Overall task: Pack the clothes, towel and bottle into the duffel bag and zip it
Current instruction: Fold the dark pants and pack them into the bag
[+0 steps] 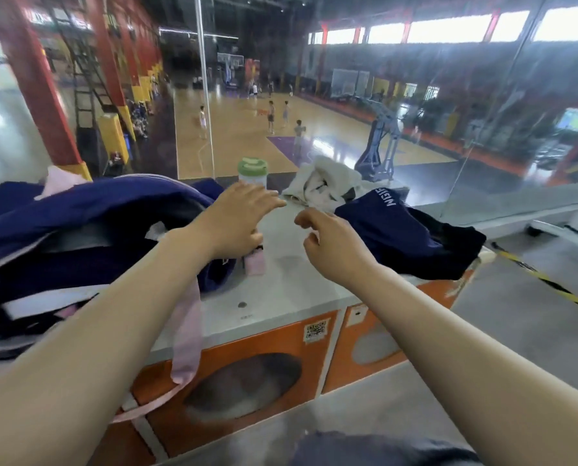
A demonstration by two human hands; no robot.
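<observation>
A navy duffel bag (79, 210) with pink straps lies open on the left of a grey locker top (291, 277). Behind my left hand stands a white bottle (252, 174) with a green lid. A crumpled white towel (324, 185) lies at the back, and a dark navy garment (405, 237) with white lettering lies in front of it on the right. My left hand (237, 220) hovers with straight fingers by the bag's right end, in front of the bottle. My right hand (331, 243) hangs over the locker top, fingers loosely curled, holding nothing, just left of the navy garment.
The locker top sits on orange locker doors (247, 364). A pink strap (188, 334) hangs over the front edge. A glass wall stands right behind the items, with a basketball court and people beyond. Grey floor with a yellow-black stripe (549, 280) lies at right.
</observation>
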